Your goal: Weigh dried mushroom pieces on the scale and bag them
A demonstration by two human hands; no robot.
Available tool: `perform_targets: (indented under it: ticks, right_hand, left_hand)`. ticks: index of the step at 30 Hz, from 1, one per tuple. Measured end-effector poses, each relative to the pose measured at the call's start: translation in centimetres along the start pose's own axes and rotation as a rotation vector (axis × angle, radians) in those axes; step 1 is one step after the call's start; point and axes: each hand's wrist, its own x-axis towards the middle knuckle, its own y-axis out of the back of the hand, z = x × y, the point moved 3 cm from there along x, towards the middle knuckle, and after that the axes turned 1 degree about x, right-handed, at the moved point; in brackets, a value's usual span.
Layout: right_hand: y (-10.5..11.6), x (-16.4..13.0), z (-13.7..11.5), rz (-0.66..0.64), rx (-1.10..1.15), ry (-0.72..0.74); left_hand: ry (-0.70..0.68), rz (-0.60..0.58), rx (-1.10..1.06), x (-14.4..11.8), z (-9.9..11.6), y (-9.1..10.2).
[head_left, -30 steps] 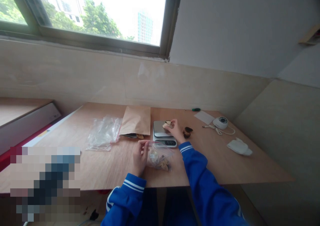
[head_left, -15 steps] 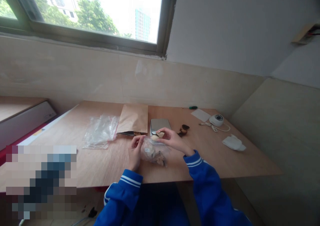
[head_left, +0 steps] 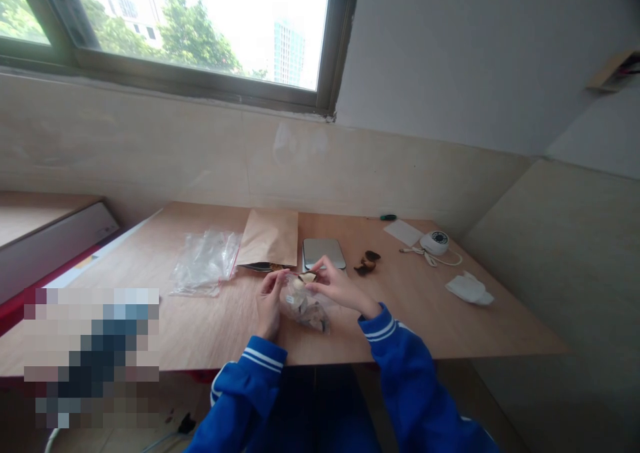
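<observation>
My left hand (head_left: 269,304) pinches the rim of a clear plastic bag (head_left: 313,314) that lies on the table and holds several pale and dark pieces. In the fingers of my right hand (head_left: 343,289) is a pale piece with a dark edge, which looks like a dried mushroom (head_left: 308,277), right at the bag's mouth. Just beyond my hands are a flat silver-topped scale (head_left: 324,253) and a brown paper bag (head_left: 273,235), whose open end faces me with brown contents showing. Some dark brown dried pieces (head_left: 369,263) lie right of the scale.
Clear zip bags (head_left: 203,263) are piled on the left of the wooden table (head_left: 420,319). To the right are a white dome camera (head_left: 434,242) with its cable, a white card (head_left: 403,233) and a crumpled white wrapper (head_left: 469,289). A green-handled screwdriver (head_left: 389,217) lies along the back edge.
My right hand has moved slightly left and down, bringing the dried mushroom to the mouth of the plastic bag. My left hand still grips the bag's rim.
</observation>
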Motion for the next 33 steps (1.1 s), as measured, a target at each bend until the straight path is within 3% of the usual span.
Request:
perform_targets:
  ticks: [5,10,18,25,29,33]
  right_hand:
    - [-2.3,1.0,0.5,0.024,0.005,0.053]
    - [-3.5,1.5,0.8,0.137,-0.105,0.115]
    - [-5.1,1.5,0.6,-0.12,-0.115,0.109]
    - [-5.4,2.1,0.2,-0.096,-0.302,0.09]
    - [-5.3,2.1,0.6,-0.045,-0.401,0.127]
    - [-4.9,1.4,0.0,-0.078,-0.38,0.222]
  left_hand:
    - [-0.028,-0.006,0.035,-0.2,0.9,-0.1]
    - [-0.024,0.086,0.029,-0.2,1.2,0.3]
    - [-0.041,0.079,0.082,-0.2,1.0,0.4]
    - [-0.056,0.079,0.087,-0.2,1.2,0.4]
    - [-0.062,0.093,0.086,-0.2,1.1,0.5]
    - [-0.079,0.113,0.096,-0.1,0.9,0.7]
